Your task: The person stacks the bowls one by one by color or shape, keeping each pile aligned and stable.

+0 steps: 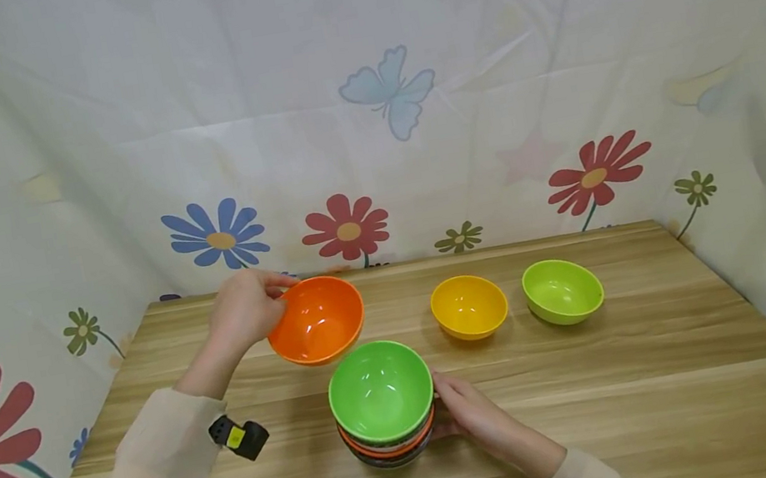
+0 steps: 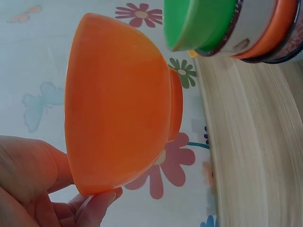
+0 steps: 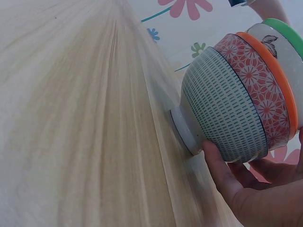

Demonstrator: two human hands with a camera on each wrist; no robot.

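My left hand (image 1: 245,304) pinches an orange bowl (image 1: 318,322) by its rim, holding it up behind and left of a bowl stack. In the left wrist view the orange bowl (image 2: 120,104) shows its smooth side and foot. A green bowl (image 1: 381,391) tops the stack. Under it sit a white bowl, an orange-rimmed bowl with a red flower pattern (image 3: 253,85), and a lowest bowl with green dashes (image 3: 222,106). My right hand (image 1: 472,410) holds the stack from its right side, fingertips against the lower bowls and the foot.
A yellow bowl (image 1: 471,309) and a lime green bowl (image 1: 563,293) stand apart on the wooden table (image 1: 648,414), right of the stack and farther back. A flower-printed cloth (image 1: 477,164) hangs behind the table's far edge and along its sides.
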